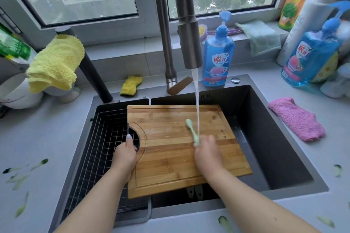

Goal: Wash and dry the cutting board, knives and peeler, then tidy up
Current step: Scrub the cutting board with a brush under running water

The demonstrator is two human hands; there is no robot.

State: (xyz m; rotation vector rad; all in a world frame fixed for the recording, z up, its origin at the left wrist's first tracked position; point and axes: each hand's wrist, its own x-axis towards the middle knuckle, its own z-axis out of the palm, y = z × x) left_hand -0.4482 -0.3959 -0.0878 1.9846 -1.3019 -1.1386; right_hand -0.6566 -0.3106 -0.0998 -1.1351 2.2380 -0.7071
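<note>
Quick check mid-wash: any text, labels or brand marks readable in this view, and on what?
Middle soap bottle: red Chinese brand mark, too blurred to read.
Right soap bottle: same label, unreadable.
Orange pouch: print unreadable.
White tube: letters "C" partly visible, rest unclear.
Cutting board: small burnt stamp, illegible.

Person, head-camera view: two forearms and two hands visible, entering from the lower edge.

Left hand [125,154]: bare, no glove, no ring visible. Thumbnail long, rounded at the tip, coated in a pale, glossy polish. Other nails not visible.

Right hand [207,152]: bare, no glove, no ring or bracelet visible. Slightly blurred; nails cannot be made out.

Forearms: both uncovered to the frame edge, no sleeve, cuff, watch or band showing on either wrist.
</note>
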